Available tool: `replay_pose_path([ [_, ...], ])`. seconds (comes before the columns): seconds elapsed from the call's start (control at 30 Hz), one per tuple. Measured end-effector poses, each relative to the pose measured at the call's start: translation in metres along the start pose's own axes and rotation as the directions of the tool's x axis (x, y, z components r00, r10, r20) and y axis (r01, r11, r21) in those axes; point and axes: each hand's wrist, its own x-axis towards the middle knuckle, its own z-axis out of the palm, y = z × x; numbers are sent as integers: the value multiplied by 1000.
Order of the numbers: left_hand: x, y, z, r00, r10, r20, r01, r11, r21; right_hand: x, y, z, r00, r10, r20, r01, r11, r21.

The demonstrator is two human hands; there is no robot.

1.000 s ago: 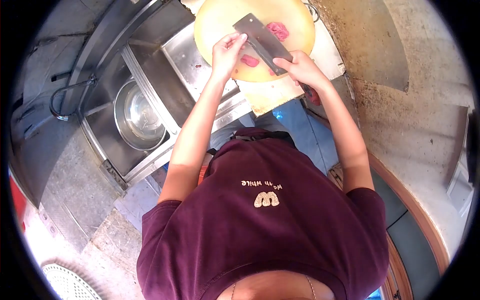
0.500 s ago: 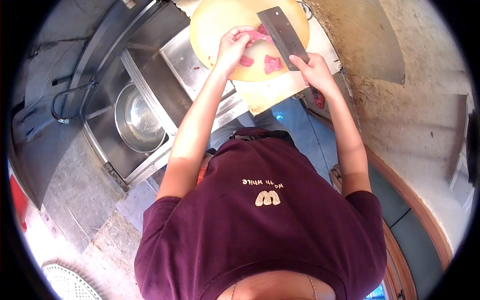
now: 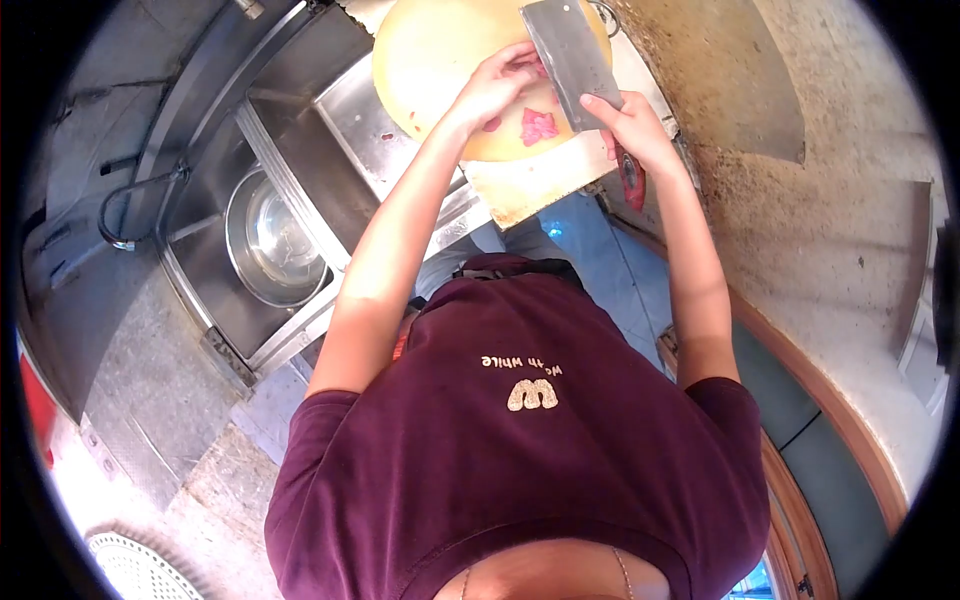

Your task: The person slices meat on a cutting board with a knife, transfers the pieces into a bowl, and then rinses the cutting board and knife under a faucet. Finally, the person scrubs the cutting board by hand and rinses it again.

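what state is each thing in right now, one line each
left hand: fingers bent at the meat, grip unclear
right hand: closed on the cleaver
cleaver: held, blade over the board
nearer meat piece: raw, loose on the board
cutting board: partly covered
metal bowl: upright in the sink
faucet: no stream visible

Compared with the earlier views, the cleaver (image 3: pixel 570 62) is now nearer the right side of the round board (image 3: pixel 430 60), its blade pointing more directly away from the person. The near piece of meat (image 3: pixel 538 127), mostly covered one second earlier, now shows beside the blade. The left hand (image 3: pixel 495 90) has left the blade's far end and reaches over the far meat (image 3: pixel 538 68), apparently touching it, though fingers and blade partly obscure the contact.
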Motion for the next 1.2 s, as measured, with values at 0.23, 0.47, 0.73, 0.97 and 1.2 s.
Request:
replay_pose_path([
  [0.23, 14, -27, 8, 935, 51, 352, -118, 978, 172, -5, -22, -14, 1000, -20, -6, 20, 996, 83],
  [0.47, -16, -17, 17, 950, 81, 302, -303, 477, 825, -15, -15, -19, 995, -42, -94, 38, 998, -47],
  [0.73, 3, 3, 12, 921, -180, 346, -85, 774, 628, -21, -5, -21, 995, -27, -96, 24, 999, -31],
  [0.97, 9, 12, -27, 966, 254, 43, -232, 786, 572, -34, 14, -11, 997, 39, -60, -54, 959, -278],
  [1.2, -65, -21, -40, 855, 423, -301, -167, 773, 612, -36, 27, 23, 1000, 28, 5, -14, 653, -758],
])
